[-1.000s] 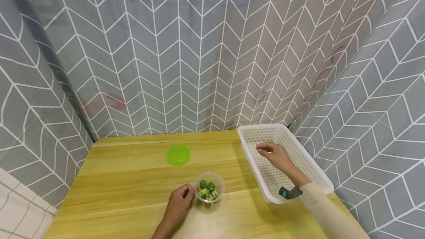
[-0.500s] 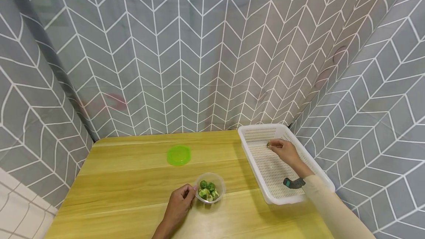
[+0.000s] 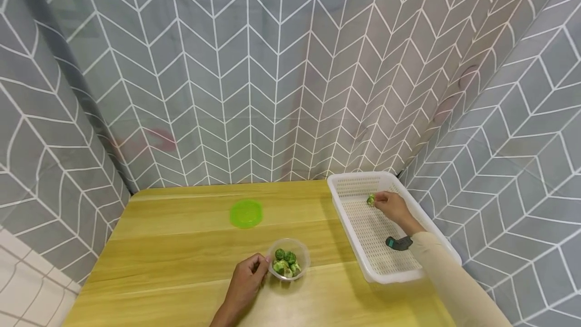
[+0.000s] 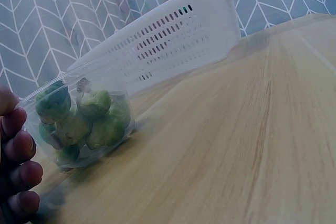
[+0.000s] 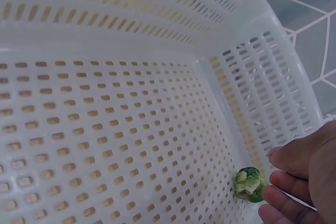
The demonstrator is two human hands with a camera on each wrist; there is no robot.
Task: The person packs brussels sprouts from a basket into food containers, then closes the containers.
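Note:
A small clear plastic bowl (image 3: 306,265) with several Brussels sprouts (image 3: 287,262) stands on the table. My left hand (image 3: 247,279) holds its left rim at the thumb and index finger; the other fingers (image 4: 23,174) curl beside the wall. Inside the white plastic basket (image 3: 358,251), a single Brussels sprout (image 5: 249,184) lies on the bottom near the end wall. My right hand (image 3: 394,207) reaches into the basket, with fingertips right at that sprout. In the right wrist view its thumb (image 5: 294,156) stands apart from the fingers, and the sprout sits just beyond them.
A round green lid (image 3: 246,214) lies flat on the wooden table (image 3: 181,246), behind the bowl. The basket's raised walls surround my right hand. A grey patterned curtain (image 3: 263,90) hangs along the table's back edge and right side.
My right hand has moved right and slightly away over the basket floor to the sprout, which now shows more beside the fingertips. My left hand stays at the bowl.

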